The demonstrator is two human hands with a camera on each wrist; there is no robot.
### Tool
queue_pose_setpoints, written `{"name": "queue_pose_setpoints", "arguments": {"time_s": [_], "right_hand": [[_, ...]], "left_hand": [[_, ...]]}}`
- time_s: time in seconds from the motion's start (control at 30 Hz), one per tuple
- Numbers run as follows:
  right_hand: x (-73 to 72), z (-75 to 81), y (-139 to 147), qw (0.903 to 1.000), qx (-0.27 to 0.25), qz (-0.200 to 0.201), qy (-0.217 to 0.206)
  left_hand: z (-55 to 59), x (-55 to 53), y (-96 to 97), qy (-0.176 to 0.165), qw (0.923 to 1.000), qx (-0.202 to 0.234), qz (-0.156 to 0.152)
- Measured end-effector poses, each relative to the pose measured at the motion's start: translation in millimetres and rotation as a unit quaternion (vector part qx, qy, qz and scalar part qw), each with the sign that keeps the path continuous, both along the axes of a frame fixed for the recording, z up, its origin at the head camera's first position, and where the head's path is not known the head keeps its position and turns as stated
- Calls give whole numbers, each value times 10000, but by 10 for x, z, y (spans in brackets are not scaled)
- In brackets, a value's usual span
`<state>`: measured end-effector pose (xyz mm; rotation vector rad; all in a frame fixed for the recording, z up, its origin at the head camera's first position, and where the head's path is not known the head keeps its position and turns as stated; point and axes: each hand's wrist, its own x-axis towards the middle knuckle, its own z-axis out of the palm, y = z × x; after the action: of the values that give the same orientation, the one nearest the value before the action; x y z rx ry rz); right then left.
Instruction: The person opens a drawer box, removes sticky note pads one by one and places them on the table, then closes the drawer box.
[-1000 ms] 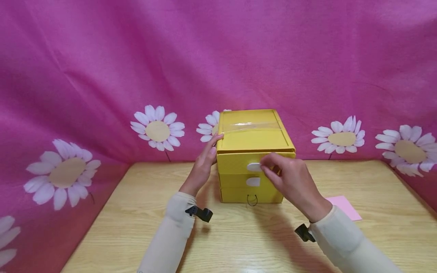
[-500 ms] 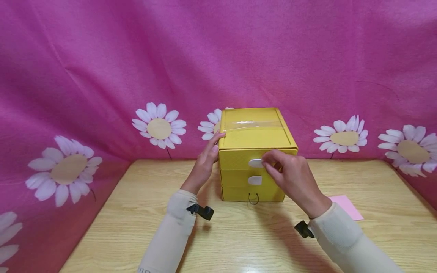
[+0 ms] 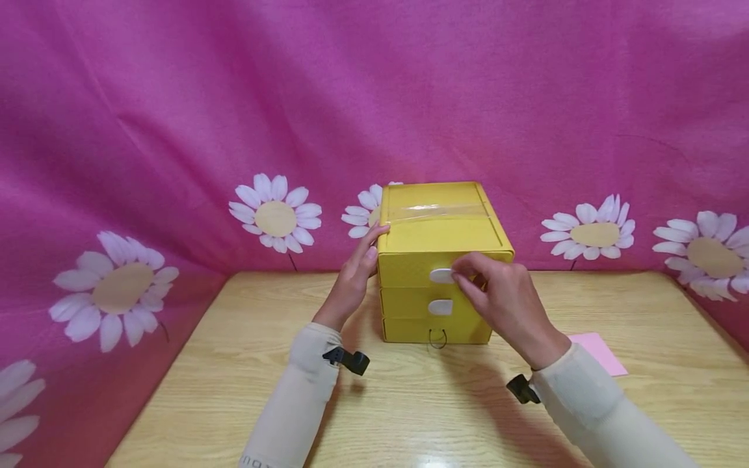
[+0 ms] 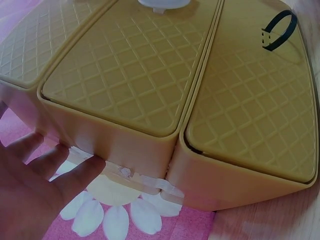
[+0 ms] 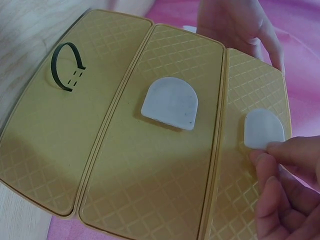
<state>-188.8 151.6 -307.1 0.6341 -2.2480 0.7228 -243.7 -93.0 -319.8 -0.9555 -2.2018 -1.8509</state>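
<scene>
A yellow three-drawer storage box (image 3: 445, 234) stands on the table, its drawer fronts toward me. On the top drawer (image 3: 404, 272) is a white rounded handle (image 5: 263, 129), pinched at its edge between thumb and fingers of my right hand (image 3: 510, 300). The middle drawer has another white handle (image 5: 171, 102), and the bottom one a thin dark loop (image 5: 67, 65). My left hand (image 3: 349, 281) lies along the box's left side, fingers extended against the wall in the left wrist view. All three drawer fronts sit about level with one another.
Clear tape (image 3: 433, 209) runs across the box top. A pink paper square (image 3: 599, 353) lies on the wooden table (image 3: 234, 390), right of the box behind my right forearm. A magenta cloth with printed daisies (image 3: 409, 91) hangs behind the table.
The top drawer, a second ago standing slightly out with a dark gap under the lid edge, has slid in flush. My right hand keeps its pinch; my left hand stays at the side.
</scene>
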Motion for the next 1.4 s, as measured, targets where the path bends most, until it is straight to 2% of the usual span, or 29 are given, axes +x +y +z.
{"name": "queue_pose_setpoints", "arguments": {"time_s": [0.4, 0.8, 1.4], "right_hand": [[-5, -1, 16, 9999, -60, -62, -121], [-19, 2, 7, 9999, -41, -71, -145], [-9, -18, 14, 9996, -132, -106, -228]], "left_hand": [[9, 3, 31, 9, 10000, 19, -3], [-20, -23, 14, 67, 9996, 233, -154], [-30, -17, 6, 119, 9998, 87, -116]]}}
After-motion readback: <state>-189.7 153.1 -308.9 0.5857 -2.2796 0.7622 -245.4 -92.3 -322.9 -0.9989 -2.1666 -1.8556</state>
